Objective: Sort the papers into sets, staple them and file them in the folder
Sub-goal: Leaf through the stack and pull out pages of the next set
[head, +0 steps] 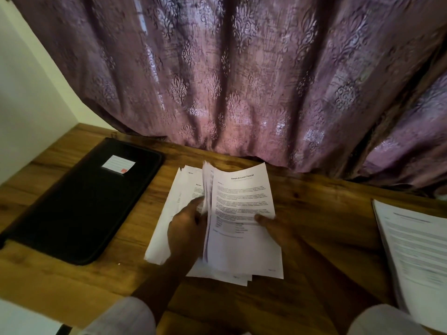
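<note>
A loose stack of printed papers point(242, 252) lies on the wooden table in the middle of the view. My left hand point(187, 226) grips a bunch of lifted sheets at their edge, standing them up from the pile. My right hand point(275, 226) holds the top sheet, headed as a transcript, with the thumb pressed on its right side. A shut black zip folder point(79, 204) with a white label lies flat to the left. A second set of printed pages point(416, 252) lies at the right edge. No stapler is in view.
A purple patterned curtain point(242, 81) hangs along the table's far edge. A white wall point(29, 93) borders the left side. Bare wood point(326, 213) shows between the two paper piles.
</note>
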